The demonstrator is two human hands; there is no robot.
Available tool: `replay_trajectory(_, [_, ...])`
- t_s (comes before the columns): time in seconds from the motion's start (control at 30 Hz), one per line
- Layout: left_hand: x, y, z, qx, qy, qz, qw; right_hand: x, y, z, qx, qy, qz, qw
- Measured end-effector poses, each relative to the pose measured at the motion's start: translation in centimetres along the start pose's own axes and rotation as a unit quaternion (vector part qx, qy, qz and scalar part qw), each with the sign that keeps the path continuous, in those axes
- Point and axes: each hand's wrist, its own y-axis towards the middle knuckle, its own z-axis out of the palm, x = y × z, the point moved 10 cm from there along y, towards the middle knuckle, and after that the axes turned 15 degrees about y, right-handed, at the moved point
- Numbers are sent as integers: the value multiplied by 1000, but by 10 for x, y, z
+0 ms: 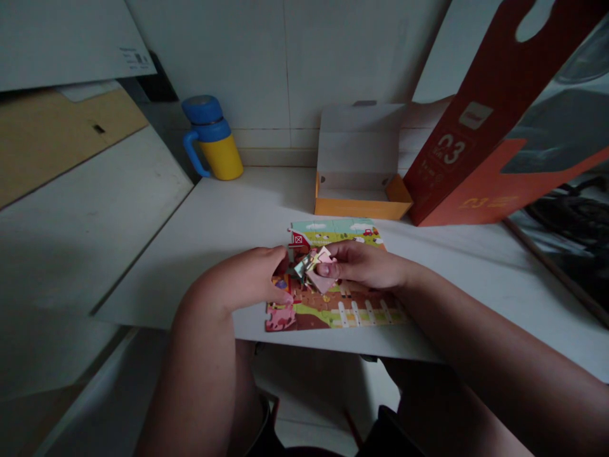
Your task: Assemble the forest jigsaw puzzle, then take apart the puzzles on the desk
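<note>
Bare left forearm (200, 343) is nearest, head view. Left hand (264, 276) has thumb and fingers parted at the left edge of a colourful, flat farm-scene jigsaw (316, 320) on the white bench (271, 197). Right hand's (368, 266) fingers pinch a bunch of small printed jigsaw pieces (321, 279) above it. Advisable: grip lightly, separate pieces singly, avoid nudging the joined section.

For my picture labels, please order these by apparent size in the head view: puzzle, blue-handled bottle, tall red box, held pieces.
1. Red box
2. Puzzle, partly hidden
3. Blue-handled bottle
4. Held pieces
</note>
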Motion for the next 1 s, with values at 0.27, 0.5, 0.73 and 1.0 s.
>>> replay_trajectory(0.27, [-4,-17,-1,39,-87,64,993,3,0,2,1,-6,-6,1000])
replay_trajectory(0.5, [-16,-24,10,60,27,18,998,2,0,4,12,3,-7,1000])
replay_trajectory(0.73, [-27,-36,12,-1,102,-49,994,3,0,4,16,-9,-10,1000])
replay_trajectory(1.0, [-33,-41,16,30,105,-67,992,4,0,5,10,-5,-10,1000])
